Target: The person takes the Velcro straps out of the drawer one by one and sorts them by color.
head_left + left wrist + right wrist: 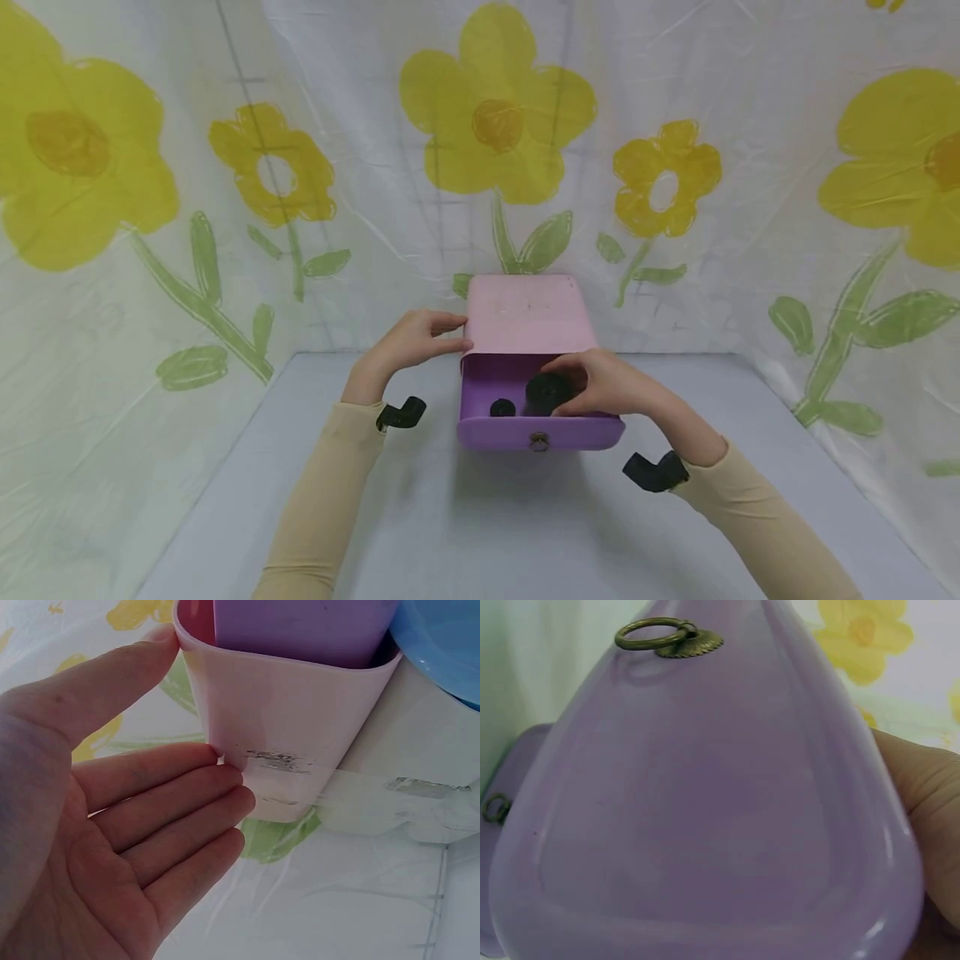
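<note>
A pink box point(528, 312) stands at the back of the table, its purple drawer point(540, 433) pulled out toward me. My left hand point(412, 342) touches the box's left side with thumb and fingertips. In the left wrist view the left hand's fingers point(169, 802) are straight against the pink wall point(292, 712). Inside the drawer, my right hand point(600, 383) grips a black, round, cylinder-like object point(546, 392); its exact kind cannot be told. A smaller black round piece point(502, 407) lies left of it. The right wrist view shows the drawer front point(705, 810) hiding most of that hand.
A brass ring pull point(649, 634) hangs on the drawer front. Another purple front point(521, 776) with a ring shows at left in the right wrist view. Beside the pink box, the left wrist view shows a whitish box point(420, 750) with a blue part point(450, 645). Flowered sheeting point(360, 250) surrounds the table point(510, 533).
</note>
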A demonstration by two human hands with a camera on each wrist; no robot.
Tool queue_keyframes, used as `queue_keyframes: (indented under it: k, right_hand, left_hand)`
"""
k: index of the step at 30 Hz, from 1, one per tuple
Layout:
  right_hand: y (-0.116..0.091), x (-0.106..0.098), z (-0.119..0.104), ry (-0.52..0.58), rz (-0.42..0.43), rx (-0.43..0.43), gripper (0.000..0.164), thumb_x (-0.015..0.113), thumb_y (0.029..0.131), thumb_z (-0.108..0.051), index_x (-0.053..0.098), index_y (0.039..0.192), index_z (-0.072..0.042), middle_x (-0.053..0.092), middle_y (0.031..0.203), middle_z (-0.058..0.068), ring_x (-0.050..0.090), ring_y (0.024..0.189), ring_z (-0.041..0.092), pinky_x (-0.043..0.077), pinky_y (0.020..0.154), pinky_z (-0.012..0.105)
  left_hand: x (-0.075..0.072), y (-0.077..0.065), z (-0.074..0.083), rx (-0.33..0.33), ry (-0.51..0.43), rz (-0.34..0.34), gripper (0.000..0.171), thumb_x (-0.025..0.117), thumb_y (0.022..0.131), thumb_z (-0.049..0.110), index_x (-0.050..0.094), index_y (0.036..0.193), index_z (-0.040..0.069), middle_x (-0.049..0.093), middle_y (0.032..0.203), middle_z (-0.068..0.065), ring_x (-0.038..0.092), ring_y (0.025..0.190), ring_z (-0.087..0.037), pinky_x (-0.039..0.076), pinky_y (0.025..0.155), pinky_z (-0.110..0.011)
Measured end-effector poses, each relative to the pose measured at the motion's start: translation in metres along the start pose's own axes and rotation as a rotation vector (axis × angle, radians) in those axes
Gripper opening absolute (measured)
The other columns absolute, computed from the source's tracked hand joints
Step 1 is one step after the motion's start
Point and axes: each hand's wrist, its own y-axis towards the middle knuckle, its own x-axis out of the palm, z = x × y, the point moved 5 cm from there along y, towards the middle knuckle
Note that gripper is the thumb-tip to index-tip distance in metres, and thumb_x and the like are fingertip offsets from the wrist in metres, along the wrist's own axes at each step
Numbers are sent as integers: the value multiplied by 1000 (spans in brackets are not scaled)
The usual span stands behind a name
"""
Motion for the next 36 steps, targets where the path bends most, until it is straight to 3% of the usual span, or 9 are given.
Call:
queue_keyframes:
  k: [17, 22, 26, 36]
  right_hand:
    - [-18, -18, 4, 94, -2, 107, 63, 82, 71, -39, 61, 125, -14, 65, 118, 3, 63, 98, 15, 53, 81, 30]
    - [-23, -24, 8, 150, -2, 125, 64, 82, 72, -34, 60, 127, -10, 65, 114, 8, 65, 99, 21, 55, 82, 33]
    - [-26, -29, 10, 149, 14, 132, 65, 82, 73, -34, 59, 128, -8, 63, 121, 10, 63, 105, 24, 54, 88, 39]
    - [-37, -40, 17, 175, 30, 159, 65, 82, 72, -34, 59, 128, -9, 62, 123, 9, 62, 107, 25, 53, 92, 38]
  left_hand:
    - [2, 0, -1, 4, -1, 1, 64, 67, 82, 54, 56, 134, 18, 57, 134, -5, 54, 124, -24, 45, 103, -40]
    - [2, -1, -1, 8, -8, 1, 64, 67, 82, 53, 56, 134, 17, 57, 134, -5, 53, 125, -24, 44, 103, -41]
    - [1, -1, -1, 3, -14, -2, 64, 66, 83, 53, 56, 134, 17, 57, 135, -5, 53, 126, -24, 44, 103, -41]
    - [1, 1, 0, 2, -7, -2, 63, 66, 83, 52, 55, 135, 17, 56, 135, -5, 53, 126, -24, 44, 103, -40]
